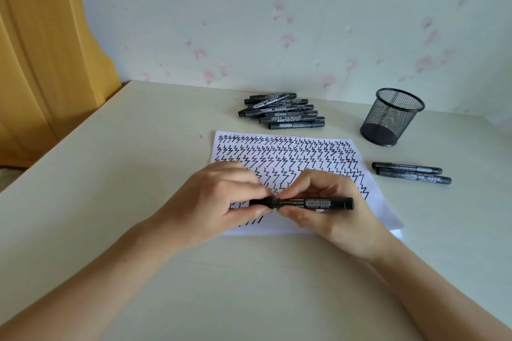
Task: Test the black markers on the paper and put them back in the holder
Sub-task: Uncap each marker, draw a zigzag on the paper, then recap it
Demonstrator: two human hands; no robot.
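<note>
Pale floral wallpaper backs a cream table (110, 174), with a yellow curtain (41, 50) hanging past its far left corner. Over the near half of the paper (374, 210) — a white sheet crowded with rows of black zigzag strokes — both hands hold one black marker (318, 203) level, crosswise. It is a stubby black barrel with a grey printed label and a barcode, its butt end pointing right. The left hand (213, 202) pinches the marker's left end, finger and thumb curled round it; the right hand (327, 213) pinches the barrel just beside it, fingertips of the two hands nearly meeting. Whether the cap is on cannot be told. A pile of markers (282, 111) lies toward the table's far edge, behind the paper. Right of the paper lie two markers (411, 172) side by side, and behind them stands the black mesh holder (392, 116) — nothing inside it.
</note>
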